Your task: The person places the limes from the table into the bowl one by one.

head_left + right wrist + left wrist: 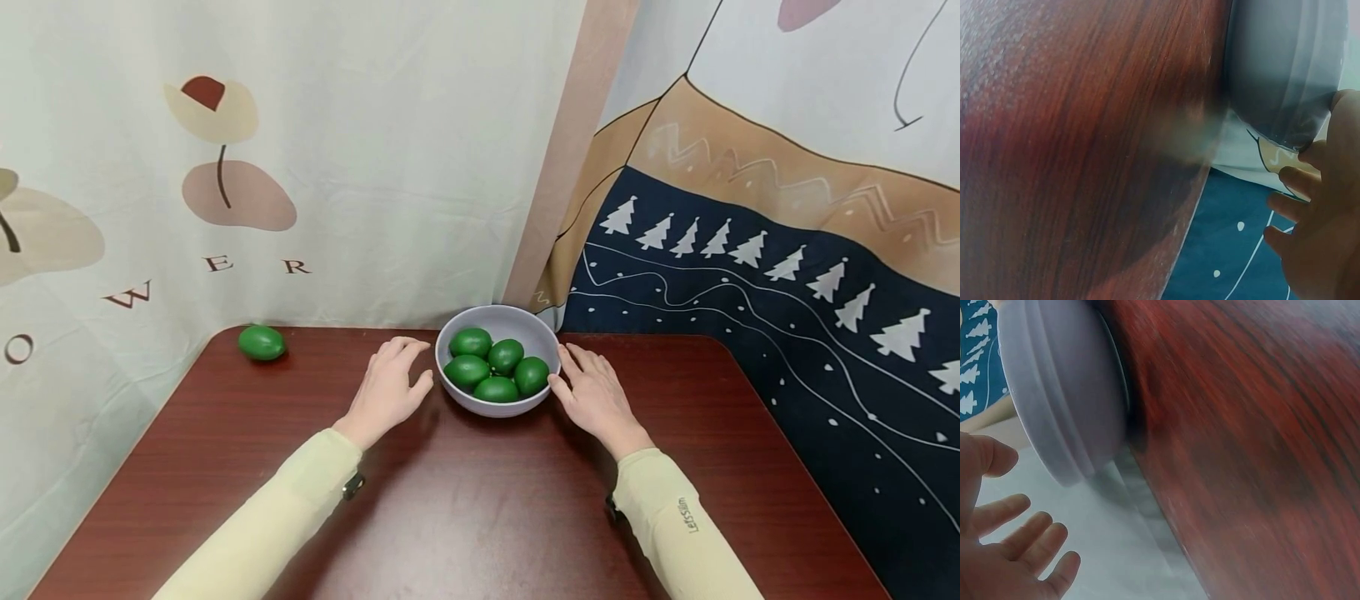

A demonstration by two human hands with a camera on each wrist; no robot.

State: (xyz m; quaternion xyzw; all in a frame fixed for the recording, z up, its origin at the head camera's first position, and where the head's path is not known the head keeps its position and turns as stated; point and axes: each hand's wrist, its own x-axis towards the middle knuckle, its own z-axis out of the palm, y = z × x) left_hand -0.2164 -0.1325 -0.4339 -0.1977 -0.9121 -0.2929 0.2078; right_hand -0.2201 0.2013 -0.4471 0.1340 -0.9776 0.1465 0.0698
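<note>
A round grey-lavender bowl (498, 410) stands at the back edge of the table with several green lemon-shaped fruits (497, 389) in it. On its left side my left hand (388, 385) is held with fingers relaxed and spread, a small gap from the bowl's wall; the left wrist view shows that gap too. My right hand (596, 390) is at the bowl's right side, its thumb and fingertips right at the rim, fingers fairly straight. The right wrist view shows the fingertips against the bowl's outer wall (1285, 69).
One more green fruit (262, 342) lies alone near the table's back left corner. The dark red wooden table (480, 517) meets a pale curtain (390, 167) behind it and a dark blue patterned cloth (750, 308) on the right.
</note>
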